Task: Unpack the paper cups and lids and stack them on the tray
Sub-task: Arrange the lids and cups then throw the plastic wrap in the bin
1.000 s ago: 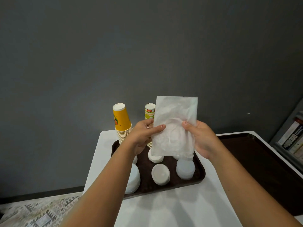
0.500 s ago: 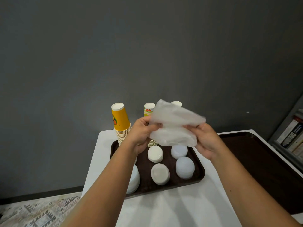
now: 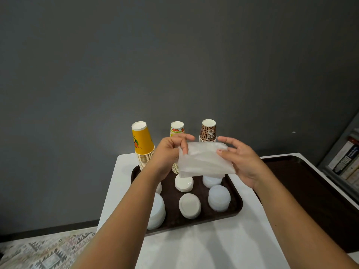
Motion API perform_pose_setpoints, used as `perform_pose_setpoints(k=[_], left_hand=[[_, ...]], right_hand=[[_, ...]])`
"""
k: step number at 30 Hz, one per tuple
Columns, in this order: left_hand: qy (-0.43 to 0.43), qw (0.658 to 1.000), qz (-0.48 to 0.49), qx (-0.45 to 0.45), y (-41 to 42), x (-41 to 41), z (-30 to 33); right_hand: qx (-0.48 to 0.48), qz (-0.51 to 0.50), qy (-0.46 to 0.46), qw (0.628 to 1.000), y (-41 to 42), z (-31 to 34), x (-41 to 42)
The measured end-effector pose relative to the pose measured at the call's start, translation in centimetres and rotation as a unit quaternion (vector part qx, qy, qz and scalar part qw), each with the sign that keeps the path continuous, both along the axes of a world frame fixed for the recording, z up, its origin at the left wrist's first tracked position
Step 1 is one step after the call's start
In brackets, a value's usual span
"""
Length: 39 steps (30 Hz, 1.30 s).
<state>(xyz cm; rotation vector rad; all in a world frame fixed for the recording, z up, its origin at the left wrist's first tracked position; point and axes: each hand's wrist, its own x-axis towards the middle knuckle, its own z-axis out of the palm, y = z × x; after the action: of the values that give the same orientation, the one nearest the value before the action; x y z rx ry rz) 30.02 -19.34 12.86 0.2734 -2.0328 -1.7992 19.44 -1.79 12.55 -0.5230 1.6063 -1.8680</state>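
Both hands hold an empty clear plastic bag [image 3: 204, 162] in the air above the far half of the small brown tray [image 3: 236, 207]. The left hand [image 3: 168, 154] pinches the bag's left edge between thumb and curled fingers; the right hand [image 3: 240, 159] holds the right side, thumb on top and fingers underneath, the forefinger reaching out above the bag's upper edge. The bag lies folded and crumpled between them.

Along the tray's far edge stand three stacks of upside-down paper cups: a yellow stack [image 3: 142, 145] at the left, a white stack with red print [image 3: 176, 129] in the middle, partly hidden by the left hand and bag, and a leopard-print stack [image 3: 208, 131] at the right. Nearer on the tray lie piles of lids: a white lid pile [image 3: 183, 184] just under the bag, a flat white lid pile [image 3: 189, 205] nearer, a translucent lid pile [image 3: 219, 200] at the right, another [image 3: 210, 181] behind it, and a tall one [image 3: 158, 210] beside the left forearm.

The tray rests on a white table [image 3: 204, 247]. A larger dark tray [image 3: 310, 183] lies to the right. Books [image 3: 347, 158] stand at the far right edge.
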Motion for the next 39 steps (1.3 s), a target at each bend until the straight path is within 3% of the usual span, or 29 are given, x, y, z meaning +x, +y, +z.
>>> perform_pose_setpoints(k=[3,5,8,10,12,14,15,18,22,26,31,39], left_hand=[[-0.060,0.994,0.014,-0.091,-0.4,0.0,0.3],[-0.095,0.977,0.081,-0.174,-0.7,-0.5,0.3],[-0.060,0.972,0.145,-0.176,-0.2,-1.1,0.9],[-0.056,0.986,0.053,-0.149,0.6,-0.9,1.8],[-0.103,0.972,-0.057,-0.205,1.0,-0.8,2.5],[-0.140,0.945,-0.082,-0.284,1.3,-0.8,2.4],[-0.140,0.948,-0.063,-0.281,1.3,-0.9,2.0],[-0.088,0.982,0.030,-0.167,1.8,-1.2,1.3],[-0.044,0.994,0.078,-0.057,3.0,-1.4,1.0],[-0.030,0.997,0.062,-0.044,3.5,-1.5,1.0],[-0.050,0.998,-0.006,0.044,3.1,-1.6,0.6],[-0.029,0.978,-0.062,0.199,3.1,-1.6,0.5]], right_hand=[[-0.019,-0.049,0.025,0.998,0.1,0.2,-0.1],[-0.015,-0.060,0.066,0.996,0.2,0.3,-0.1],[0.036,-0.050,0.175,0.983,0.2,0.3,0.0],[0.062,-0.024,0.227,0.972,0.0,0.4,0.1],[0.051,-0.002,0.240,0.969,-0.2,0.6,0.3],[0.013,-0.012,0.225,0.974,-0.4,0.9,0.6],[-0.010,-0.039,0.207,0.978,-0.6,0.9,0.6],[-0.047,-0.107,0.108,0.987,-0.9,0.6,1.1],[-0.057,-0.018,0.028,0.998,-1.1,-0.3,2.3],[-0.037,-0.044,0.017,0.998,-1.3,-1.1,2.0],[-0.026,-0.096,0.017,0.995,-1.0,-1.3,1.3],[-0.092,-0.065,-0.039,0.993,-0.9,-0.8,0.8]])
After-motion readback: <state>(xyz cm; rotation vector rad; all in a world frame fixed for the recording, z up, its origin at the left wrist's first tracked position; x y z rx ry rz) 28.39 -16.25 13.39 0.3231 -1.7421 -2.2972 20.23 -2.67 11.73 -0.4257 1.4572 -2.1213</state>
